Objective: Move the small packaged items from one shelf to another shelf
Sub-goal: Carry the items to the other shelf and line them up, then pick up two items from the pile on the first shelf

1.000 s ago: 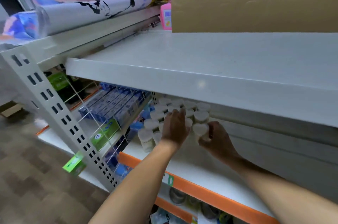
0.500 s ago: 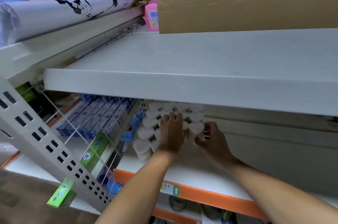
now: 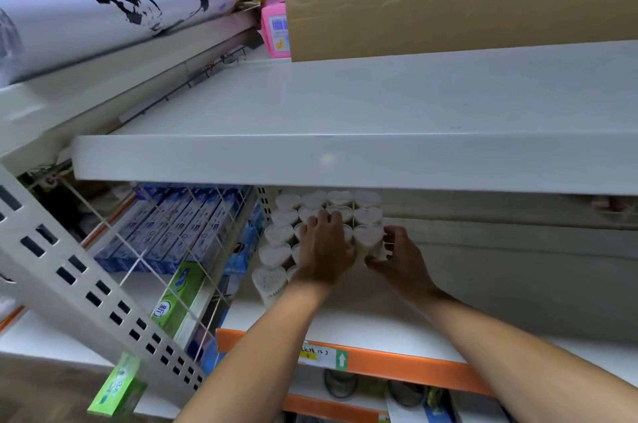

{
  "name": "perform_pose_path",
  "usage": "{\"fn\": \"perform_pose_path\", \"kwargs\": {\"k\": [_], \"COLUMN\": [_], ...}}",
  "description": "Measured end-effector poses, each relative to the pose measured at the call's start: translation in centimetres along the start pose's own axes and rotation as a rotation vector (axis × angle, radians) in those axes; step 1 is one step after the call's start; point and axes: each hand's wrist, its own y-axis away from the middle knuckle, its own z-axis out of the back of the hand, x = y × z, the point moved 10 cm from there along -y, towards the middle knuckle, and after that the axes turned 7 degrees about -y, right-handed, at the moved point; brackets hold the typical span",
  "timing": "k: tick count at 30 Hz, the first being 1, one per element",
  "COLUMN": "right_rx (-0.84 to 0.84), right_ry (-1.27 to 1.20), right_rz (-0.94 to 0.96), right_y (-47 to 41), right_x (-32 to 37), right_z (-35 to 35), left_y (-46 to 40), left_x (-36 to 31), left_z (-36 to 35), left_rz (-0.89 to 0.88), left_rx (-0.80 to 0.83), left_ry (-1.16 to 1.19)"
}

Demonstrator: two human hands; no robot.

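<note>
Mid-frame, both hands gather heart-lidded containers (image 3: pixel 367 236): right hand (image 3: pixel 402 258) fingers pinch one, left hand (image 3: pixel 326 250) covers others; lifting follows.

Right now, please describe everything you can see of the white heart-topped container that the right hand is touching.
The heart-topped container is a small white tub, plastic by its look, with a heart-shaped lid facing up. It stands upright on the lower shelf, at the front right corner of a packed block of like containers. The right hand pinches its side, thumb below and fingers on the right. The left hand rests on the neighbouring tubs. Any label print is unreadable.
</note>
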Motion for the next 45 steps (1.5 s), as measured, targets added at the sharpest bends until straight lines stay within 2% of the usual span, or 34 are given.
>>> {"fn": "perform_pose_path", "kwargs": {"k": [5,10,16,20,26,39,45], "right_rx": [0.044,0.185,0.317,0.357,0.344,0.278,0.233], "right_ry": [0.132,0.219,0.402,0.523,0.579,0.732,0.716], "right_rz": [-0.082,-0.131,-0.178,-0.239,-0.337,-0.464,-0.481], "right_y": [0.6,1.3,2.8,4.4,6.5,11.7,14.7], "right_x": [-1.1,-2.0,-2.8,-3.8,-5.3,-9.1,-10.5], "right_z": [0.7,2.2,6.3,9.8,15.3,27.5,33.1], "left_y": [0.0,-0.6,0.0,1.1,1.6,3.8,6.5], "left_x": [-1.3,-4.9,-10.1,-13.8,-18.1,-31.2,-39.7], "left_z": [1.5,2.9,2.2,0.3,-1.8,-3.7,-3.8], "left_rz": [-0.034,-0.148,-0.284,-0.364,-0.42,-0.509,-0.645], "left_rx": [-0.014,0.013,0.086,0.226,0.421,0.571,0.596], "left_ry": [-0.006,-0.008,0.058,0.084,0.062,0.057,-0.013]}}
